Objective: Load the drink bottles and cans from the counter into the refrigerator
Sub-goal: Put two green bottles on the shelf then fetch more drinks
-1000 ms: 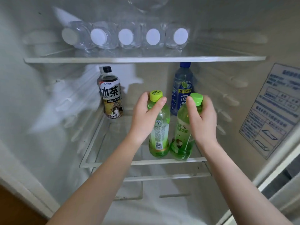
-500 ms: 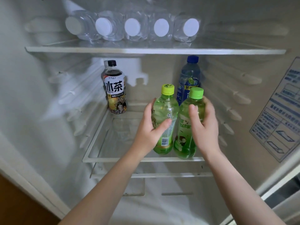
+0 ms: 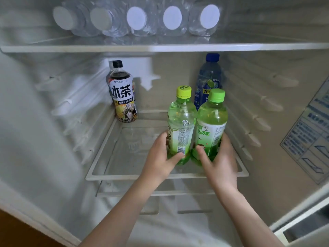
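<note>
Two green tea bottles stand side by side on the glass middle shelf [image 3: 124, 168] of the open refrigerator. My left hand [image 3: 160, 157] grips the lower part of the yellow-capped green bottle [image 3: 180, 122]. My right hand [image 3: 219, 161] grips the base of the green-capped bottle [image 3: 211, 125]. Both bottles are upright and touch each other. Behind them stands a blue-capped blue bottle [image 3: 209, 77], partly hidden. A dark iced tea bottle [image 3: 122, 93] with a black cap stands at the shelf's back left corner.
Several clear water bottles [image 3: 137, 18] lie on the upper shelf [image 3: 160, 48] with white caps facing out. A label sheet [image 3: 308, 139] is stuck on the right inner wall. Shelf rails line both side walls. The left half of the middle shelf holds nothing.
Both hands have slid down from the bottle necks to the bases. The two green bottles now stand on the shelf near the blue bottle, and my view has moved closer.
</note>
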